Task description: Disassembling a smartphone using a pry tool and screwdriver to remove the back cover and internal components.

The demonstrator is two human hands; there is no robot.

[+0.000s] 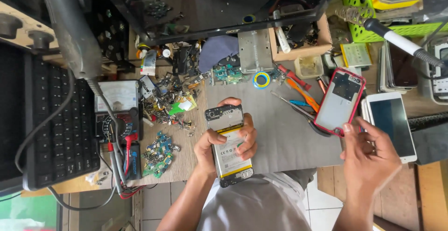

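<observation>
My left hand [219,142] grips an opened smartphone [227,143] with its back off, so the battery and circuit boards show; it is held upright over the near edge of a grey work mat [280,133]. My right hand [368,154] is at the right, thumb and fingers touching the lower corner of a red-framed phone back cover [339,101], which lies tilted on the mat's right edge. The fingers are spread and the grip on the cover is unclear.
A white phone [392,124] lies right of the cover. Screwdrivers and tweezers [298,95], a tape roll [262,79], loose circuit parts [161,151], a multimeter [116,109], a black keyboard [58,128] and a soldering iron [401,42] crowd the bench.
</observation>
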